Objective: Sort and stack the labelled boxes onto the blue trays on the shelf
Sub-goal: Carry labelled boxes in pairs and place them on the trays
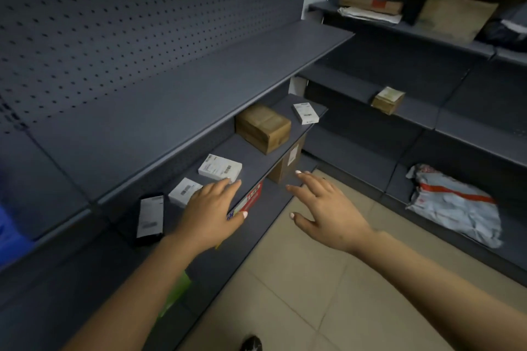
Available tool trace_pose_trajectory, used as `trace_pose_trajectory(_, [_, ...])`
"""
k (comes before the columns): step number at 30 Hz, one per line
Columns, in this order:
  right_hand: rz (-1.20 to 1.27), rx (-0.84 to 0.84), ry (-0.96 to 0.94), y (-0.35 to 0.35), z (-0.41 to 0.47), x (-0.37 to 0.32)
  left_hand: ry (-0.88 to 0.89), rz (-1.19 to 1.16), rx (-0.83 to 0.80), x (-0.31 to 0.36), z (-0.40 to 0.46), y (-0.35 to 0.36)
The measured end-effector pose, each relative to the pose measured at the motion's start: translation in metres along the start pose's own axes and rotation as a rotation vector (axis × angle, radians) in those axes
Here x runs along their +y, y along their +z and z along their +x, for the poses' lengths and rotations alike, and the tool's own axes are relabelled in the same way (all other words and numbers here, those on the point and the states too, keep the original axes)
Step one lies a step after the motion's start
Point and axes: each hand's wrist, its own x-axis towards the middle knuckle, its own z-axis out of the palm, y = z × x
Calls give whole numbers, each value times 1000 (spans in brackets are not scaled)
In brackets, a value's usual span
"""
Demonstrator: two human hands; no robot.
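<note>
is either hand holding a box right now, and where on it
Nothing is held. The left hand hovers, fingers straight, by the white boxes on the shelf; the right hand is spread over the floor.

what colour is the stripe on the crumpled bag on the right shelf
Red, running across the grey crumpled bag; the head view shows it clearly.

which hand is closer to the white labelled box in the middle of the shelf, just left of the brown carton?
Left. The left hand has its fingertips right at the near edge of the white labelled box. The right hand is off the shelf edge, over the floor, to the box's right.
</note>
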Motion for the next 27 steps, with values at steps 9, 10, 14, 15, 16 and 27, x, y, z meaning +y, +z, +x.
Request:
trace_pose_trajectory(9, [46,-71,-27,12,76,87,-162,213,-24,-9,94,39])
trace_pose_trajectory(10, [50,-85,-43,16,85,97,-192,213,-34,-9,102,44])
trace_pose_trajectory(14, [44,-111,-178,35,135,138,-324,158,-19,-10,128,61])
trace_pose_trajectory(15, [38,-120,-221,39,149,147,-366,140,-6,-10,134,64])
trace_pose_trajectory(16, [36,-131,-261,42,163,155,-413,128,-3,-10,138,68])
trace_pose_trajectory(27, [86,-304,-668,79,277,187,-829,110,124,2,166,101])
